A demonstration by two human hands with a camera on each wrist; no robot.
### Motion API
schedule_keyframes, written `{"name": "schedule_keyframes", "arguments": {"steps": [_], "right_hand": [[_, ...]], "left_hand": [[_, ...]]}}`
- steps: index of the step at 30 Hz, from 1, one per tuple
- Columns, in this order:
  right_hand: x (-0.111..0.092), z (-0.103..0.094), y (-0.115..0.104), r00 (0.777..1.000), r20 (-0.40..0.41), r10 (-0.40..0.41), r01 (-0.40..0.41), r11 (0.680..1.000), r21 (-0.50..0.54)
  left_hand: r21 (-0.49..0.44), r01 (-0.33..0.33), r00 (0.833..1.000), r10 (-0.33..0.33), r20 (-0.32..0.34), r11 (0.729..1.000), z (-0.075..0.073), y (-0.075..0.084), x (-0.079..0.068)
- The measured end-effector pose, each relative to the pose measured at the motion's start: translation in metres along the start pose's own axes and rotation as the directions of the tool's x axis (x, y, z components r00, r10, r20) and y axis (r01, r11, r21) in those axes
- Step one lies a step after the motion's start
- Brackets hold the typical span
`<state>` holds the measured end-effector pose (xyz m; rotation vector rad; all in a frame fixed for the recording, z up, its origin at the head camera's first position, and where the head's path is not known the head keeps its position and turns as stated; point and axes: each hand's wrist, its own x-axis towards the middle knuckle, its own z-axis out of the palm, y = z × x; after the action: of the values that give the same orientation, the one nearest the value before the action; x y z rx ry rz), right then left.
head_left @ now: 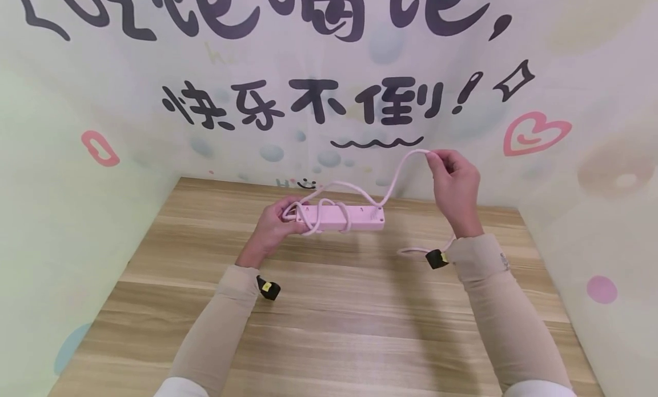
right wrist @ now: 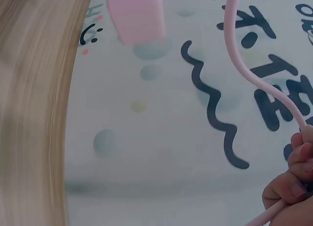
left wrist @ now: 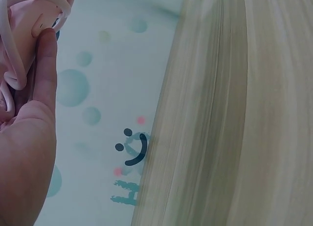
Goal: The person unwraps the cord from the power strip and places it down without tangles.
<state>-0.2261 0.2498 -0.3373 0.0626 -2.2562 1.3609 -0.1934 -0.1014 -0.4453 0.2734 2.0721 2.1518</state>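
– What has the left hand [head_left: 271,227] got?
– The left end of a pink bar [head_left: 366,220], fingers closed around it, above the table [head_left: 334,317].
– Which way does it point?
– Long axis left to right, nearly level; the left wrist view misses its right end, which the head view shows.
– Its look?
– Slim, boxy, with pale cord [head_left: 336,183] looped over its left part.
– And the right hand [head_left: 457,183]?
– Raised, fingers pinching that cord

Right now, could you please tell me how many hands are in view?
2: the left hand grips the left end of the pink power strip, and the right hand, higher and farther right, pinches its cord. No others show.
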Motion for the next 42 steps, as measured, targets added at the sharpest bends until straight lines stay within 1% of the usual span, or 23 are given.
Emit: {"name": "schedule_keyframes", "arguments": {"steps": [4,6,11,17,20,23,28,32,36,39,42], "right_hand": [[0.004,-0.004,0.011,0.995,-0.009,0.099,-0.099,0.994,-0.048],[0.005,-0.006,0.018,0.991,-0.011,0.135,-0.135,0.988,-0.070],[0.004,-0.007,0.033,0.981,-0.003,0.194,-0.193,0.974,-0.121],[0.001,-0.009,0.049,0.957,0.019,0.291,-0.283,0.943,-0.177],[-0.002,-0.009,0.059,0.951,0.035,0.307,-0.294,0.934,-0.204],[-0.006,-0.007,0.069,0.951,0.047,0.305,-0.287,0.930,-0.231],[-0.015,-0.005,0.082,0.949,0.082,0.303,-0.267,0.917,-0.296],[-0.023,-0.001,0.092,0.952,0.115,0.285,-0.235,0.916,-0.324],[-0.032,0.003,0.103,0.962,0.148,0.231,-0.170,0.926,-0.338],[-0.037,0.007,0.110,0.968,0.175,0.179,-0.108,0.930,-0.351],[-0.043,0.010,0.115,0.966,0.211,0.151,-0.069,0.933,-0.352]], "left_hand": [[0.003,0.001,1.000,-0.001,0.008,1.000,0.000,0.002,0.000],[0.005,0.002,1.000,-0.002,0.013,1.000,-0.001,0.003,-0.001],[-0.006,0.004,1.000,-0.004,0.024,1.000,0.000,0.004,-0.001],[-0.020,0.005,1.000,-0.004,0.025,1.000,0.003,0.006,-0.002],[-0.045,-0.005,1.000,0.007,0.031,0.999,0.003,0.006,-0.002],[-0.075,-0.021,0.999,0.024,0.038,0.997,0.004,0.005,-0.002],[-0.122,-0.026,0.999,0.032,0.044,0.992,0.004,0.004,-0.002],[-0.108,-0.029,0.999,0.034,0.038,0.994,0.003,0.003,-0.002],[-0.099,-0.035,0.999,0.037,0.024,0.994,0.002,0.002,-0.002],[-0.117,-0.042,0.999,0.045,0.019,0.992,0.001,0.003,-0.003],[-0.132,-0.051,0.998,0.054,0.017,0.990,0.001,0.002,-0.003]]}}
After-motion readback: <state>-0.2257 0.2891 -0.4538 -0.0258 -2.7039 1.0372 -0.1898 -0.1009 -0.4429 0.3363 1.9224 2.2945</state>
